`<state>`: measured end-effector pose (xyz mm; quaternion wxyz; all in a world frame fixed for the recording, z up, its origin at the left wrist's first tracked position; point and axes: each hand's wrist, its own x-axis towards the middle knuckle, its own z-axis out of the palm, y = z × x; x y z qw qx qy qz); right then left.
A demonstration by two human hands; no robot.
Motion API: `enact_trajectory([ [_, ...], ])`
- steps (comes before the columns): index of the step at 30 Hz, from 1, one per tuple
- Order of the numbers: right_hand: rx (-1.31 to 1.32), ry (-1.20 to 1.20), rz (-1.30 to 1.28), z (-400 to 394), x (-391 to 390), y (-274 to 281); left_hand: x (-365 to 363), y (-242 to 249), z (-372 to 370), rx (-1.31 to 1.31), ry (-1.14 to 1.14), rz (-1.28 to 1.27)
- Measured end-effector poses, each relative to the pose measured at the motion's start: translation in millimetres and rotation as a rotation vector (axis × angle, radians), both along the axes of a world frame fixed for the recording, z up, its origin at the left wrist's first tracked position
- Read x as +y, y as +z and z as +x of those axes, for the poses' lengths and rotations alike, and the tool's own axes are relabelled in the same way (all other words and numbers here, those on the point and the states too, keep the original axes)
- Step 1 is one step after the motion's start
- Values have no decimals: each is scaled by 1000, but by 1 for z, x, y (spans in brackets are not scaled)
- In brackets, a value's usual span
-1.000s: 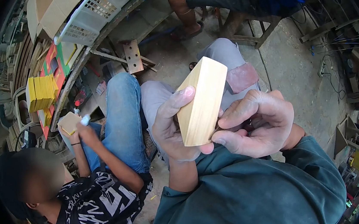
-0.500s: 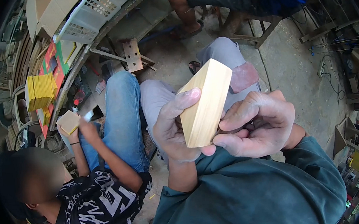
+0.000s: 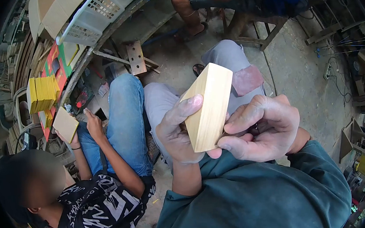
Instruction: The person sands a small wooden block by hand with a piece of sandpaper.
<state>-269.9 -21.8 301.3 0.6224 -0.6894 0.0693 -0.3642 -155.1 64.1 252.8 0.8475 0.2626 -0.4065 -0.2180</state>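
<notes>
Two bare hands on one piece of wood right now, so what I'm seeing is close-up handling or edge work, though I can't pin the exact step down. The pale wooden block (image 3: 217, 106) is up in front of the person's chest, tilted, with a long narrow side facing the camera. It's lifted above the lap, nowhere near the counter (image 3: 82, 64).

Left hand (image 3: 176, 130) is doing the holding: thumb pressed on the broad face, grip closed round the block from below. Right hand (image 3: 271, 125) is curled in at the lower edge, thumb and forefinger nearly together. There's something dark between those fingers, but shadow hides it, so I can't tell if that grip has hold of anything.

IMO, any next move at that edge calls for a steady left grip and light right fingertips. Turning the block would mean easing the left thumb first, and my worry would be the corner slipping out.

Off to the left, a co-worker (image 3: 106, 209) holds a flat yellow-edged square (image 3: 65, 124), well apart from this block. Reddish patch (image 3: 247, 80) by the knee, no idea what it is.
</notes>
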Motion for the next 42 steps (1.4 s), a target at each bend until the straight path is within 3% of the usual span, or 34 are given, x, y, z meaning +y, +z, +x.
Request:
enact_trajectory([
  [36,64,146,-80,-4,-12,1,5,-7,0,-31,12,89],
  [42,42,47,-51,-5,-6,-2,3,-5,-3,16,12,63],
])
